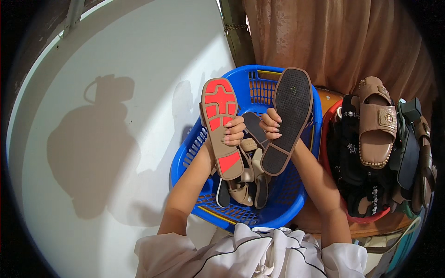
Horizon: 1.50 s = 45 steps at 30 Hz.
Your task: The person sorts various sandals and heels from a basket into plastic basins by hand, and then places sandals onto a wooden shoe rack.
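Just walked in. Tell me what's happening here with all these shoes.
A person holds two flat sandals sole-up over a blue plastic laundry basket. The left hand grips a tan sandal with a red-patterned sole; the right hand grips a brown-edged sandal with a dark grey sole. More sandals lie in the basket. To the right, a red tub is piled with dark and tan sandals.

The single head view looks steeply down from above the person's chest, close enough that both forearms rise from the lower edge and the blue basket fills the middle of the picture. It faces forward over the basket's far rim toward a brown curtain at the top edge, with pale floor spreading to the left. The fisheye bends straight lines near the dark, rounded rim of the picture.
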{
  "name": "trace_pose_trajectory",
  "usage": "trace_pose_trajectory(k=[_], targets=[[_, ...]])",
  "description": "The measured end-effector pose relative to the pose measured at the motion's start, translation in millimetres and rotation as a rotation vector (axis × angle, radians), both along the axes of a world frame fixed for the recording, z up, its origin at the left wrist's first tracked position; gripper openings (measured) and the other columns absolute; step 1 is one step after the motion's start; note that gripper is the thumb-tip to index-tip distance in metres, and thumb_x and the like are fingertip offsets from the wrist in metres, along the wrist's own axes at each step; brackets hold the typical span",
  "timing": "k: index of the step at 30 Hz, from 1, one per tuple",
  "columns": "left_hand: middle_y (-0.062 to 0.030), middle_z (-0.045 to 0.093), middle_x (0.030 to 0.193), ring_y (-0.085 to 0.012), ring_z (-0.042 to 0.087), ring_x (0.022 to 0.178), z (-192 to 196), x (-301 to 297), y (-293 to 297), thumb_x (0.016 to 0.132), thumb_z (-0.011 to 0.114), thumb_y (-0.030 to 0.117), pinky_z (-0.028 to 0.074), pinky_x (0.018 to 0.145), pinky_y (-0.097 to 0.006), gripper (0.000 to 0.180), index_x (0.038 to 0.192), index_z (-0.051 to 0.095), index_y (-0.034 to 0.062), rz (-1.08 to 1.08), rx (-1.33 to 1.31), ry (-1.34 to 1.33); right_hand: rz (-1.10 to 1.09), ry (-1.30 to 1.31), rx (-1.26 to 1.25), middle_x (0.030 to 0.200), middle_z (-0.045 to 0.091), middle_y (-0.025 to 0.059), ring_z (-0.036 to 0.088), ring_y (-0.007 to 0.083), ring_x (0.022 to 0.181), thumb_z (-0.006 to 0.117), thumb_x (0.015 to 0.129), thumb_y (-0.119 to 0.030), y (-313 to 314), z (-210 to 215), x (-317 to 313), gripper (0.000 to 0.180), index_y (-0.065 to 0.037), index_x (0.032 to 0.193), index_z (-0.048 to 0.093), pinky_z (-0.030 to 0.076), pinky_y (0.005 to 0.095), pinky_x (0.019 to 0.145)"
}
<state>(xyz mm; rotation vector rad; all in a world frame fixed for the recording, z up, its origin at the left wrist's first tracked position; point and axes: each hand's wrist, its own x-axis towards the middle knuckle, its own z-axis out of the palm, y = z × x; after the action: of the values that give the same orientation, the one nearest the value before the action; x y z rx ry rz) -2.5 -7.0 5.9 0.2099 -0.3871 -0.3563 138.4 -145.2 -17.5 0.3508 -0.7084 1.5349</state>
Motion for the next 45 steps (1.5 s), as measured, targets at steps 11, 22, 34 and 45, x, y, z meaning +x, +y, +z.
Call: trace_pose_trajectory(k=[11, 22, 34, 45], targets=[[-0.0025, 0.034, 0.058, -0.0124, 0.038, 0.046, 0, 1, -1, 0.089, 0.037, 0.022, 0.036, 0.044, -0.022, 0.024, 0.07, 0.037, 0.0072, 0.02, 0.06, -0.054, -0.043, -0.027, 0.028, 0.062, 0.031, 0.0017, 0.032, 0.0099, 0.058, 0.047, 0.083, -0.023, 0, 0, 1, 0.025, -0.006, 0.066, 0.038, 0.035, 0.0185, 0.044], [-0.0032, 0.04, 0.06, -0.0133, 0.041, 0.048, -14, 2, 13, 0.086, 0.041, 0.032, 0.036, 0.045, -0.022, 0.03, 0.072, 0.041, 0.0055, 0.231, 0.044, 0.214, -0.281, 0.062, -0.575, 0.058, 0.032, 0.0015, 0.028, 0.01, 0.049, 0.04, 0.086, -0.032, -7, -10, 5, 0.032, -0.007, 0.065, 0.038, 0.031, 0.0199, 0.042], [-0.0133, 0.056, 0.107, -0.0266, 0.052, 0.101, -14, 7, 13, 0.083, 0.044, 0.03, 0.036, 0.091, -0.041, 0.038, 0.108, 0.05, 0.0013, 0.906, 0.35, 0.706, -0.773, 0.175, -1.08, 0.092, 0.055, 0.0186, 0.059, 0.0276, 0.083, 0.024, 0.093, -0.03, -2, -6, 14, 0.041, 0.004, 0.103, 0.046, 0.053, 0.0404, 0.071], [-0.0109, 0.053, 0.11, -0.0249, 0.048, 0.104, 3, 5, -2, 0.075, 0.052, 0.036, 0.033, 0.092, -0.039, 0.05, 0.111, 0.047, 0.0026, 0.811, 0.241, 0.429, -0.838, 0.337, -0.937, 0.116, 0.044, 0.0155, 0.044, 0.0258, 0.109, 0.034, 0.092, -0.028, 0, -11, 19, 0.034, -0.002, 0.114, 0.039, 0.035, 0.0466, 0.093]])
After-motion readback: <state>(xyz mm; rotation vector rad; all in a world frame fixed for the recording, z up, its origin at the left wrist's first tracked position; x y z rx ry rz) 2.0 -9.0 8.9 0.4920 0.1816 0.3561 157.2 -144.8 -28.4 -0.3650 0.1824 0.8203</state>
